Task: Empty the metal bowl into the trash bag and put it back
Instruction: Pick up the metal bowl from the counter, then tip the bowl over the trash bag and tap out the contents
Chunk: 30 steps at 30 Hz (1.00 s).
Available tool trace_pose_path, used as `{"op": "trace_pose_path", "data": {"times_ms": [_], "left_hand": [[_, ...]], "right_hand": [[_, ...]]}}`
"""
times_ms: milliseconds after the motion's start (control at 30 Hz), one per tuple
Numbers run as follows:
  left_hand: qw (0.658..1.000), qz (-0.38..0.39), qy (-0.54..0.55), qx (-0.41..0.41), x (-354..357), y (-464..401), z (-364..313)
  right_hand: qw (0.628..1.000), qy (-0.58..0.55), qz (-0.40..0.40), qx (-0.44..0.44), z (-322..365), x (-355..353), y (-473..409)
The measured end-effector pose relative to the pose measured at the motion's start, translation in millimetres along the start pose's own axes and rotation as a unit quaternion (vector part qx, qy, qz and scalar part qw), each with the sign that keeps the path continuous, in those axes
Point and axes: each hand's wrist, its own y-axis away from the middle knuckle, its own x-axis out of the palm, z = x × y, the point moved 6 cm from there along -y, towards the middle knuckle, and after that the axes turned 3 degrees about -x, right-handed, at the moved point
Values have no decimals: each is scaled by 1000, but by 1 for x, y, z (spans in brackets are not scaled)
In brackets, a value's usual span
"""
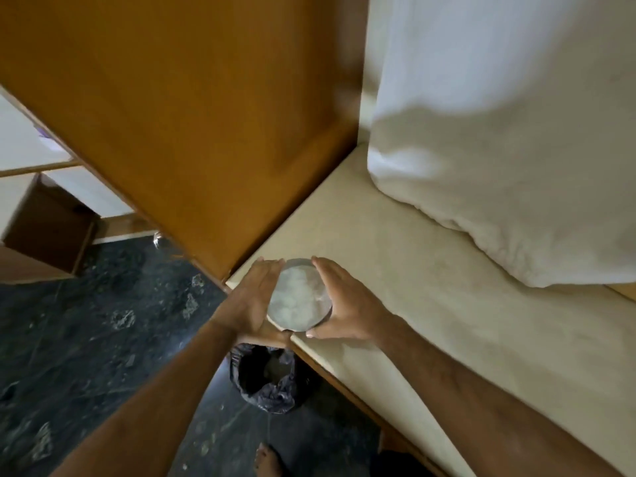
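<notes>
A round metal bowl (298, 295) holding white crumpled bits sits at the corner of a cream mattress (430, 304). My left hand (253, 301) presses flat against the bowl's left side, fingers straight. On the bowl's right side my right hand (344, 301) curves around the rim, thumb near the front edge. Both hands clasp the bowl between them. Directly below the mattress corner, on the dark floor, stands a black trash bag (266, 376) with its mouth open.
A wooden headboard panel (192, 115) rises just behind the bowl. A white pillow (499, 166) lies further back on the mattress. A brown cardboard box (48, 225) stands on the floor at left. A bare foot (268, 459) shows near the bottom edge.
</notes>
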Motion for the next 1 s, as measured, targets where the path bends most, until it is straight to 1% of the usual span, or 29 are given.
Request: {"op": "trace_pose_path", "data": {"times_ms": [67,167,200,267,333,367,400,433,500,533,567,633,667,767,833,900,933,967,1000], "left_hand": [[1000,-28,2,-3,-8,39,18],[999,-22,10,-38,-8,100,54],[999,-16,8,-49,-5,118,64],[997,2,3,-71,11,153,90],[995,20,18,-93,39,181,114],[994,14,29,-104,56,189,127],[992,23,51,-117,75,194,138],[989,18,62,-132,99,197,153],[982,38,91,-163,155,199,178],[978,45,99,-178,167,193,181],[973,59,118,-191,195,190,192],[958,114,148,-218,254,181,212],[951,130,163,-230,284,176,225],[935,133,213,-252,345,161,250],[917,118,277,-263,373,151,263],[887,65,342,-303,389,145,278],[874,32,358,-327,396,142,287],[869,5,349,-352,400,138,294],[863,-16,351,-362,409,133,304]], "right_hand": [[999,12,2,-38,32,27,-2],[998,22,7,-67,70,82,0],[996,40,1,-77,79,99,0],[994,65,1,-84,94,142,-2],[996,38,30,-78,96,189,0],[996,29,38,-80,91,212,1],[996,21,50,-77,83,232,3],[995,24,49,-82,68,258,4],[994,23,50,-89,32,311,9],[995,24,52,-82,19,318,11],[995,32,53,-77,-5,343,14],[994,54,76,-49,-49,386,16],[994,63,86,-35,-74,407,16],[995,54,79,-7,-124,443,9],[997,23,71,16,-147,454,-6],[995,-42,69,65,-170,464,-26],[987,-79,87,109,-182,472,-37],[972,-114,125,161,-193,482,-47],[948,-151,178,215,-203,494,-57]]}}
